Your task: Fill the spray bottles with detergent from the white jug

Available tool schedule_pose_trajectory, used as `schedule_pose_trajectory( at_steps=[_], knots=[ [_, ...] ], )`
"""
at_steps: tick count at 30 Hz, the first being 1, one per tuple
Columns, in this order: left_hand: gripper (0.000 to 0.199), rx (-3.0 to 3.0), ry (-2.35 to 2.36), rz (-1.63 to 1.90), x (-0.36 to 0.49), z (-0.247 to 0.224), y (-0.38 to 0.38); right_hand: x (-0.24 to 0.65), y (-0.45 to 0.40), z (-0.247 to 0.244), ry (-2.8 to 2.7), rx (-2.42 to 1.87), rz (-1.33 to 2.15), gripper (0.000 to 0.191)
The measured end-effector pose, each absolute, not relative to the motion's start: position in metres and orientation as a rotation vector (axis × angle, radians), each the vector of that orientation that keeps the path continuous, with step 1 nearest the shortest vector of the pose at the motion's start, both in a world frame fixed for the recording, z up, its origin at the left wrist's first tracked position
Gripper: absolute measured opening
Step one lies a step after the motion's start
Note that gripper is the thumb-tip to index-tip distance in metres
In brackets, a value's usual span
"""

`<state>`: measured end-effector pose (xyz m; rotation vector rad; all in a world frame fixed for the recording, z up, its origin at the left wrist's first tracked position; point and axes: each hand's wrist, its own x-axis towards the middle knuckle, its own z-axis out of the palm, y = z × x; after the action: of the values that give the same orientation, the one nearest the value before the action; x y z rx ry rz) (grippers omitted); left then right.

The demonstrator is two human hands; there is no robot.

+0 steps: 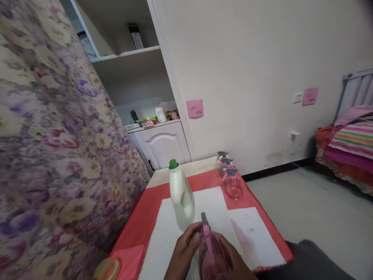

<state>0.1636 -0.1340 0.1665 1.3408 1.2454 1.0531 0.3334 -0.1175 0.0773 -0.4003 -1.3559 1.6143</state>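
A clear pink spray bottle [211, 258] with a grey and pink trigger head is between my hands at the table's near edge. My left hand [185, 249] is closed at its neck, fingers against the trigger head. From the other side my right hand [234, 258] wraps round the body; some of its fingers are hidden. Just beyond my left hand stands a pale green jug [180, 194] with a handle and a green spout, its mouth uncapped. At the far right of the table, several more spray bottles [233, 186] stand in a row.
White sheets [163, 229] lie over the red table cover [131, 223], the right one stained pink. A round yellowish lid or jar [107, 269] sits at the lower left. A floral curtain [67, 155] hangs on the left, a shelf cabinet [163, 142] behind, a bed [349, 144] far right.
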Motion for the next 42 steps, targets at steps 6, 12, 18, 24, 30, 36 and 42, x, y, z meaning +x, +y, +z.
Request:
schedule_pose_trajectory(
  at_steps=[6, 12, 18, 24, 30, 36, 42],
  knots=[
    [0.038, 1.106, 0.975, 1.037, 0.182, 0.157, -0.134, 0.338, -0.12, 0.05, -1.369, -0.429, 1.681, 0.101],
    [0.03, 0.984, 0.913, 1.165, 0.186, 0.149, -0.135, 0.343, -0.122, 0.045, -1.424, -0.568, 1.64, 0.098],
    [0.038, 1.054, 1.046, 1.338, 0.194, 0.14, -0.131, 0.333, -0.123, 0.048, -1.399, -0.619, 1.522, 0.101],
    [0.046, 1.211, 1.044, 1.216, 0.188, 0.151, -0.14, 0.335, -0.122, 0.036, -1.436, -0.669, 1.483, 0.1],
    [0.043, 1.139, 1.021, 1.285, 0.184, 0.144, -0.14, 0.332, -0.124, 0.043, -1.436, -0.667, 1.431, 0.096],
    [0.038, 1.098, 1.127, 1.374, 0.19, 0.132, -0.133, 0.325, -0.121, 0.057, -1.428, -0.497, 1.403, 0.094],
    [0.043, 1.208, 1.047, 1.236, 0.181, 0.14, -0.138, 0.327, -0.121, 0.059, -1.401, -0.434, 1.48, 0.091]
  ],
)
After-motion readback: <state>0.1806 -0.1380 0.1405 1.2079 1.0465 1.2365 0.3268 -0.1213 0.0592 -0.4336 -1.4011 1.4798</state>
